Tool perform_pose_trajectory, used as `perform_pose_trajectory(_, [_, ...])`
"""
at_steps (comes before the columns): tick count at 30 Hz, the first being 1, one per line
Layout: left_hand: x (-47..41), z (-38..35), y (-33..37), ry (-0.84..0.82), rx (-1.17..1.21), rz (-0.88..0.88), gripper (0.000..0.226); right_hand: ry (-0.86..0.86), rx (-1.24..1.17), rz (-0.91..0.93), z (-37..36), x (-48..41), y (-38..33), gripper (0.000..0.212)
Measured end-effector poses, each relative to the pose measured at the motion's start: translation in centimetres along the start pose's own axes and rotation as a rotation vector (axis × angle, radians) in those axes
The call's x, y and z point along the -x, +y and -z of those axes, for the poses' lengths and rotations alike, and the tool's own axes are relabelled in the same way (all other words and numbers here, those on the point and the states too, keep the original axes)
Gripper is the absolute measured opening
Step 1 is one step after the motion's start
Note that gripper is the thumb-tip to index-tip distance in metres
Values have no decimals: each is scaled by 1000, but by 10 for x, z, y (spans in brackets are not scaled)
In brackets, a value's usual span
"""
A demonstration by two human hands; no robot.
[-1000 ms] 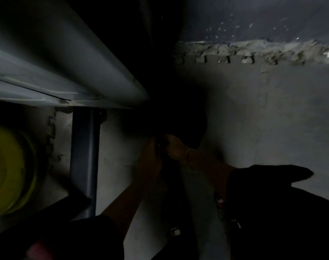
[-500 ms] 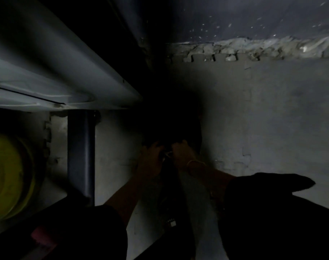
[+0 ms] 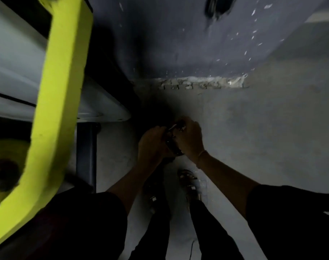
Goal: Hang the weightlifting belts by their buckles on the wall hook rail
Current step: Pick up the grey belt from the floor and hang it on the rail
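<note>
At frame centre, the left hand [image 3: 152, 145] and right hand [image 3: 189, 139] each close a grip on the dark belt [image 3: 174, 148] — its metal buckle [image 3: 173, 126] glints between them, at their upper edge.

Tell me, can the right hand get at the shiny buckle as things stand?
Probably yes. The right hand holds the belt right beside the metal buckle, with nothing between them. The left hand grips the belt from the other side and does not seem to cover the buckle.
</note>
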State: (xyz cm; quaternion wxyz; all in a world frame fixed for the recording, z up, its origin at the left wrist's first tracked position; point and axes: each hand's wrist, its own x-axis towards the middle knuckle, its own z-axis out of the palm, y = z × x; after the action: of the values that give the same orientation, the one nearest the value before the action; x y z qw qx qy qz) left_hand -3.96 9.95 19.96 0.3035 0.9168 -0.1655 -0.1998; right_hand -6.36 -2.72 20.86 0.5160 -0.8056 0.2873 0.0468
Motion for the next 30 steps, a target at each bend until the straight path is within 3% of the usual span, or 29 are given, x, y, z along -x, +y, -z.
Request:
perform_pose_trajectory(2, [9,25,37,68,55,-12,55,30,-71,72,32,14,-28,17])
perform_pose_trajectory(5, [25,67,106,181,123,-79,22,109,-12,80,80,44,-65,43])
perform_pose_trajectory(7, [33,90,147,248,171,-73,21,205,107,91,110,66,-93,57])
perform_pose_trajectory(9, [39,111,184,314,267,-34,30,273,136,98,137,89,-125,57])
perform_pose_trajectory(11, [47,133,220,373,364,-43,37,329,-53,133,160,110,-157,54])
perform_pose_trajectory(14, [70,175,273,401,396,-98,22,390,-339,263,192,147,-204,71])
perform_pose_trajectory(17, [96,222,315,473,511,-101,24,382,-526,277,222,181,-243,84])
perform_pose_trajectory(19, [111,256,341,539,608,-67,24,329,-631,211,237,203,-268,69])
perform_pose_trajectory(22, [130,305,381,609,693,-59,23,169,-643,298,255,230,-309,31])
perform_pose_trajectory(25, [138,350,411,616,727,-85,26,161,-652,421,278,246,-357,26])
perform_pose_trajectory(30, [151,419,439,469,645,-419,39,202,-692,555,335,251,-421,22])
